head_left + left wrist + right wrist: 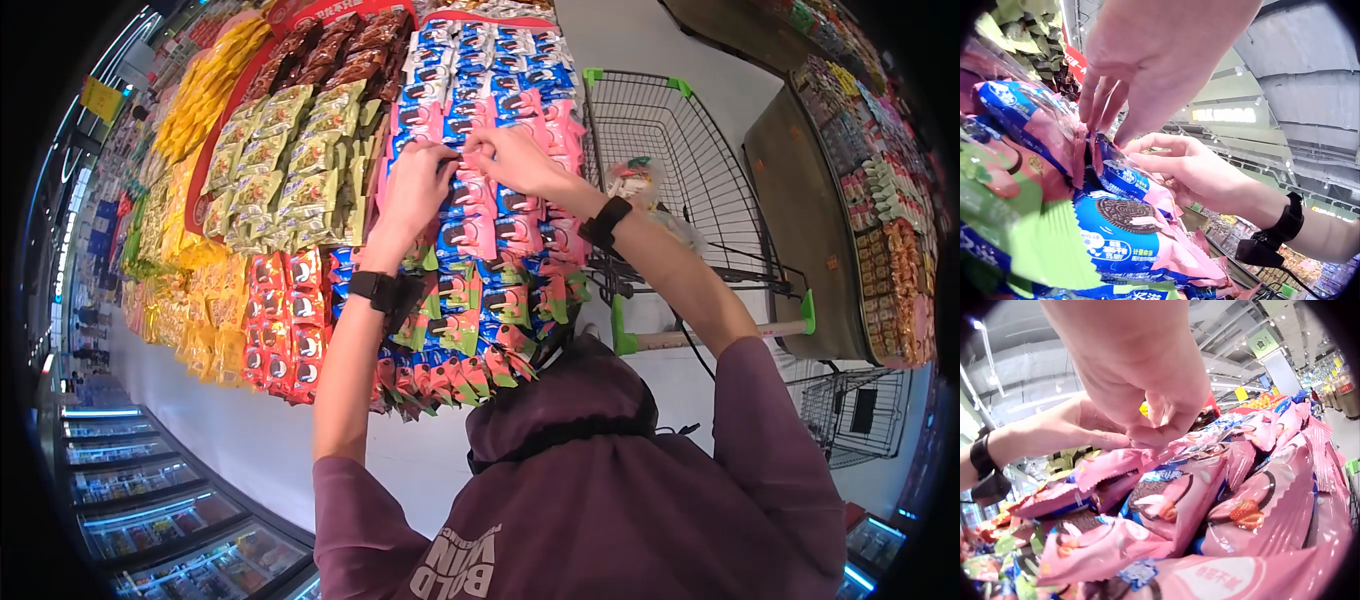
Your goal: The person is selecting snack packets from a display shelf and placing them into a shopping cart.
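Note:
Blue-and-pink cookie packets (467, 237) with a dark sandwich cookie printed on them lie in close rows on the display in the head view. My left hand (412, 190) and right hand (520, 163) meet over the upper rows, fingertips close together. In the left wrist view, the left thumb and fingers pinch the upper edge of a small cookie packet (1124, 176). The right fingers curl at that packet's other side. Seen from the right wrist, the right fingertips pinch the crimped end of a pink packet (1113, 467), partly hidden by the hand.
Green snack bags (315, 180) stand left of the cookies, with red packets (285, 330) below them. A wire shopping cart (690, 170) with green corners is close on the right, holding a bagged item (635, 182). Freezers (170, 500) line the lower left.

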The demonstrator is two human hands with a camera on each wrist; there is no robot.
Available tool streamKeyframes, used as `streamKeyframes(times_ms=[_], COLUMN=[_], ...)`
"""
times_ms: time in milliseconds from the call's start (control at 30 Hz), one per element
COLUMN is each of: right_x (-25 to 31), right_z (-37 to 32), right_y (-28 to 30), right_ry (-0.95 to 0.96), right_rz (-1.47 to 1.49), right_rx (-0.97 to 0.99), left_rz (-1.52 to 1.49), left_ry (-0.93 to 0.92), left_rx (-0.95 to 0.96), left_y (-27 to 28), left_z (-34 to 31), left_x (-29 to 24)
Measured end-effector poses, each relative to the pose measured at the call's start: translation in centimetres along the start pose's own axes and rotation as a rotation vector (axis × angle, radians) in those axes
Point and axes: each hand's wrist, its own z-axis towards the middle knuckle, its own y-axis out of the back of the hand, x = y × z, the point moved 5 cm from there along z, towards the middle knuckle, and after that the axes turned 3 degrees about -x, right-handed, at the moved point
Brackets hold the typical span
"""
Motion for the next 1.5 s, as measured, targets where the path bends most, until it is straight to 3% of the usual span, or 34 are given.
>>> streamKeyframes(times_ms=[67,133,200,267,333,433,733,933,1100,1233,1333,1467,1500], right_x=[-0.1,0.5,-0.7,-3.6,-4.8,-9.7,-24.2,-34.6,-39.2,-41.8,-42.6,-43.7,-45.3], right_z=[-0.2,-1.2,-2.0,-3.0,-4.5,-6.8,-13.6,-17.6,-18.0,-17.0,-16.1,-15.5,-15.8], right_y=[1.2,3.7,6.5,9.1,12.6,17.1,24.4,24.0,23.3,20.6,17.5,14.4,13.5], right_ry=[-0.046,-0.171,-0.163,-0.187,-0.341,-0.423,-0.639,-0.734,-0.774,-0.719,-0.469,-0.391,-0.436], right_rz=[0.029,0.097,-0.025,0.01,0.019,-0.024,-0.031,0.034,0.056,0.114,0.008,-0.22,-0.281], right_rx=[-0.038,-0.023,-0.059,-0.032,0.062,0.031,0.228,0.389,0.461,0.428,0.385,0.667,0.646], left_rz=[0.016,-0.026,-0.034,-0.079,-0.12,-0.223,-0.397,-0.317,-0.232,-0.203,-0.176,-0.172,-0.171], left_ry=[-0.038,0.041,-0.017,0.146,0.157,0.311,0.481,0.42,0.454,0.491,0.478,0.54,0.583], left_rx=[-0.055,-0.021,-0.06,-0.009,-0.014,0.043,0.261,0.565,0.638,0.696,0.747,0.762,0.777], left_y=[1.3,2.3,3.4,4.2,4.5,4.0,-4.8,-14.0,-20.0,-23.4,-24.5,-25.5,-25.7], left_z=[-0.1,-0.6,-1.7,-2.8,-3.8,-4.7,-2.8,-0.2,1.4,2.1,2.7,2.6,2.5], left_x=[-1.5,-3.1,-5.4,-7.9,-10.4,-14.5,-24.6,-28.4,-29.4,-29.3,-29.5,-29.2,-29.1])
